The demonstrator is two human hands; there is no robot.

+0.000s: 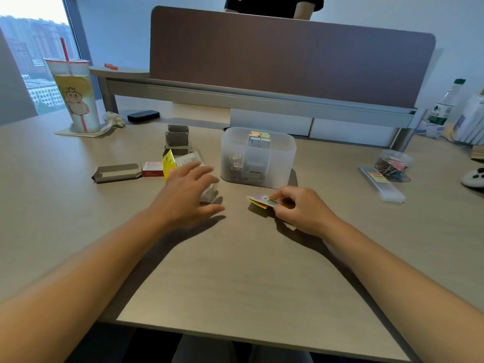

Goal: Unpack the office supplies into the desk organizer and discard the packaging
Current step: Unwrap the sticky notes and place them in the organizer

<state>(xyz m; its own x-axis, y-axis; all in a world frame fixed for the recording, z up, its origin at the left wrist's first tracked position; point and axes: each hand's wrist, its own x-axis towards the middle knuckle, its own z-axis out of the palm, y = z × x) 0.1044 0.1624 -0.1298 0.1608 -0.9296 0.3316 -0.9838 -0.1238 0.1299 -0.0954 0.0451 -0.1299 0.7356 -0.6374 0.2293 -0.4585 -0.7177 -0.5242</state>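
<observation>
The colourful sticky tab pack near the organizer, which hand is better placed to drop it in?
Right. The right hand already pinches the sticky tab pack just in front of the organizer. The left hand is spread over clear packaging farther left.

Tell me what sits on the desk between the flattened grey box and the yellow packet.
In the head view, a small red-and-white box lies between the flattened grey box and the yellow packet, close against both.
</observation>
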